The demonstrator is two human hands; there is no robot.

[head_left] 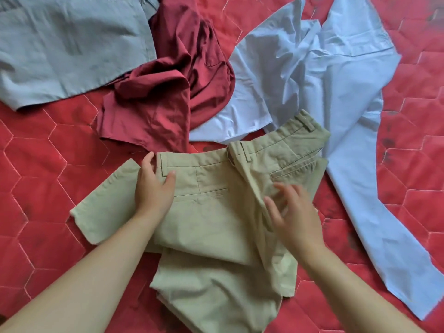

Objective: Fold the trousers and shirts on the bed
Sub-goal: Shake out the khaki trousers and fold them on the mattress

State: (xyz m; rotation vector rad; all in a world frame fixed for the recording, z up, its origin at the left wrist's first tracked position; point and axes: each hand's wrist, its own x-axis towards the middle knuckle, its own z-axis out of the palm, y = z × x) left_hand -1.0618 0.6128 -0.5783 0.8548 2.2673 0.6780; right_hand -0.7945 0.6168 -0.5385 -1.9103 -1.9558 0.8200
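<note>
Khaki trousers point(211, 227) lie partly folded on the red quilted bed point(40, 188), waistband away from me and legs doubled up towards me. My left hand point(153, 186) rests flat on the waistband's left end, thumb and fingers spread. My right hand point(293, 212) hovers over or touches the bunched right seat of the trousers, fingers apart and blurred. A crumpled maroon shirt point(168, 92) lies beyond the trousers. To its right sprawls a pale blue garment point(324, 75), and a grey garment point(67, 44) is at the top left.
The pale blue garment runs down the right side to a long strip point(389, 236) near the bed's lower right. Bare red quilt shows on the left point(36, 236) and far right point(420, 164).
</note>
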